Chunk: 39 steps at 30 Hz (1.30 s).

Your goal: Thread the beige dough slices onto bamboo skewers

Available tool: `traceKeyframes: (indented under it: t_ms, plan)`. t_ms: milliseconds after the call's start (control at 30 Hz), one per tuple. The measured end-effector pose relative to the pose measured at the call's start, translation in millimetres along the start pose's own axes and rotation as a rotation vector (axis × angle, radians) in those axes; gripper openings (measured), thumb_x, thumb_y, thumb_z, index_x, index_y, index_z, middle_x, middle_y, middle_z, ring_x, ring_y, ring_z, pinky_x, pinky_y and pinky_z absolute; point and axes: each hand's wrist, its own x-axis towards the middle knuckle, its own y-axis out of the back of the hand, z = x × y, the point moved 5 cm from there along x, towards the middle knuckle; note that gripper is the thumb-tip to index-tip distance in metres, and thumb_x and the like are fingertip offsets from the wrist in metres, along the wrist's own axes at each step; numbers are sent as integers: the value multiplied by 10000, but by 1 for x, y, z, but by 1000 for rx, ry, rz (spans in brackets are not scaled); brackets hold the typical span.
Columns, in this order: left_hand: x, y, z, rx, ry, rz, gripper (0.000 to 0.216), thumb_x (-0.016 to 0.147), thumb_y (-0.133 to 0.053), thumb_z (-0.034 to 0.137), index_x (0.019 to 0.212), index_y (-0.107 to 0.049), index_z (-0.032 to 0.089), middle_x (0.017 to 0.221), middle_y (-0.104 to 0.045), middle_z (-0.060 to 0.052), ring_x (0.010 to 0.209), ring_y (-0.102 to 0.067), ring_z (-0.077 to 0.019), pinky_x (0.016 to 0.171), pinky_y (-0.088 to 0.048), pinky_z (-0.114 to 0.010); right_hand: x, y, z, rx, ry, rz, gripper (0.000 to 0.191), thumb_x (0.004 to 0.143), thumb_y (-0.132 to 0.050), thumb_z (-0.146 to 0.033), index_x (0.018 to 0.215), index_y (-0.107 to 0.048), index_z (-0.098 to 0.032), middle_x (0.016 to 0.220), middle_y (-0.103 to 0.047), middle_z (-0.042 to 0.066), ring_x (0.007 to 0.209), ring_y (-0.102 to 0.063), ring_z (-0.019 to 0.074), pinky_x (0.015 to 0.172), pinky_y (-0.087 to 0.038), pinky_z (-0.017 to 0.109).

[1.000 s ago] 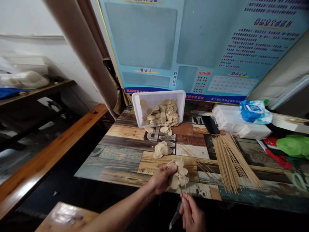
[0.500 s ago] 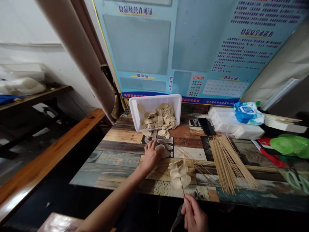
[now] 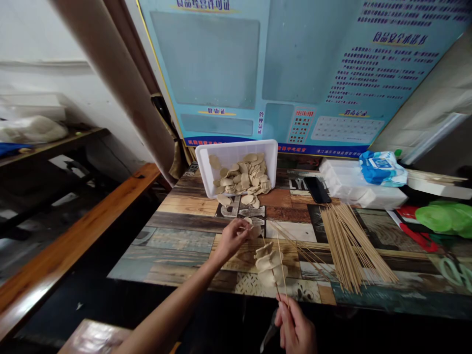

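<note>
Pale beige slices sit threaded in a cluster on a thin wooden stick, held up in front of you over the near edge of the patterned table; take that cluster as the centre of your clock. At five o'clock your right hand grips the lower end of the stick, fingers curled round it, together with a second stick that runs up along the right side of the cluster; whether it pierces the slices too, you cannot tell. At ten o'clock your left hand has thumb and fingertips pinched on a loose slice, near the tip of the threaded stick; you cannot tell whether it holds more than one. At eleven o'clock a white tub stands tipped with its mouth towards you, a heap of slices inside and a few more on the table just in front. A few loose sticks lie just beside you at two o'clock, and a large fanned bundle of sticks lies at three. Towards one o'clock there is a black phone, then at two, white packs with a blue pack on top.
</note>
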Motion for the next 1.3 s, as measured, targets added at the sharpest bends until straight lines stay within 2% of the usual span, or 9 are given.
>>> traceKeyframes:
  t_ms: [100,167,333,500,567,700,867,1033,1300]
  plan:
    - [-4,-9,2,-424,261,-64,302,666,-717,413,713,-542,172,671,-547,34,586,-505,-102,588,-448,-248,-2,-4,-2,32,-29,-40,459,879,-469,-551,983,-690,-162,552,-534,-36,299,-392,38,312,-324,156]
    - [-6,-13,5,-549,352,-100,361,623,-767,430,742,-555,164,653,-558,40,578,-515,-97,587,-472,-253,-4,-5,-3,45,-36,-56,468,878,-468,-557,991,-690,-161,554,-538,-36,294,-391,34,308,-320,153]
    - [-5,-13,7,-642,389,-150,398,523,-867,304,797,-632,136,675,-633,14,579,-564,-86,554,-435,-193,-5,-2,-4,8,-29,-52,473,881,-463,-553,1001,-686,-154,549,-535,-38,296,-391,36,314,-337,150]
    - [-3,-8,6,-682,335,-138,302,570,-852,287,696,-632,124,606,-588,34,507,-495,-38,474,-363,-145,-5,-1,-4,-28,-7,-68,470,891,-447,-538,1007,-683,-148,550,-539,-33,299,-390,45,319,-357,160]
    - [-3,-8,3,-701,380,-132,333,562,-857,307,739,-625,147,619,-595,39,510,-519,-59,478,-408,-164,-5,-2,-3,-29,-2,-71,467,893,-447,-531,1007,-683,-145,546,-539,-31,306,-388,47,321,-354,159]
    - [-5,-10,-7,-713,518,-132,509,423,-914,269,839,-646,151,739,-668,-4,611,-620,-131,536,-511,-237,-5,-2,0,-34,11,-64,462,890,-455,-528,1000,-687,-143,538,-543,-26,322,-388,51,315,-337,154]
    - [-4,-10,-10,-681,483,-132,399,472,-895,310,700,-627,124,604,-597,21,500,-545,-75,447,-452,-173,-5,0,3,-45,21,-45,476,885,-457,-537,998,-694,-140,534,-550,-20,308,-368,50,296,-316,157]
    - [-5,-8,-2,-637,467,-154,416,511,-873,353,755,-596,162,706,-617,20,621,-599,-126,552,-551,-270,-5,-1,5,-51,20,-43,503,877,-455,-561,995,-700,-138,515,-548,-20,296,-366,53,290,-324,156]
    - [-6,-7,16,-512,356,-214,406,578,-838,409,779,-599,149,641,-598,24,580,-565,-98,647,-535,-288,-5,-3,5,-46,15,-53,492,880,-452,-566,971,-699,-150,514,-543,-20,288,-355,51,277,-312,157]
